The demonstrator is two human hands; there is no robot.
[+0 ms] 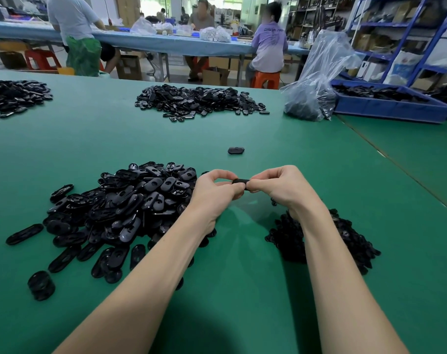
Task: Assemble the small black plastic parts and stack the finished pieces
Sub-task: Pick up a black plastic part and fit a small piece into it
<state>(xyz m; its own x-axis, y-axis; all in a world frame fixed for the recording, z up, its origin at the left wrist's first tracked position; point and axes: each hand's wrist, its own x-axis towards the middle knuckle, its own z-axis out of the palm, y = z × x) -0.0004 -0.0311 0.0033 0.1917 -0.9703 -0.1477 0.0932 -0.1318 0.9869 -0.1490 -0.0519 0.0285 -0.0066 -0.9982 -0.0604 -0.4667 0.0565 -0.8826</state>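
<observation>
Glossy black oval plastic shells (120,208) lie heaped toward the near left of the matte green surface (242,290), a short stack of them (41,286) nearest. Above the middle, the left hand (212,190) and right hand (278,186) both pinch one small black plastic part (240,181), held between their fingertips. Beyond lies a lone black oval piece (236,150).

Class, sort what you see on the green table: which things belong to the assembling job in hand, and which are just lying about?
Job in hand:
- small black part, pinched by left hand and right hand
- pile of oval black shells
- small stack of pieces
- darker heap of parts

Lying about:
- plastic bag
- blue bin
- single far piece
</observation>
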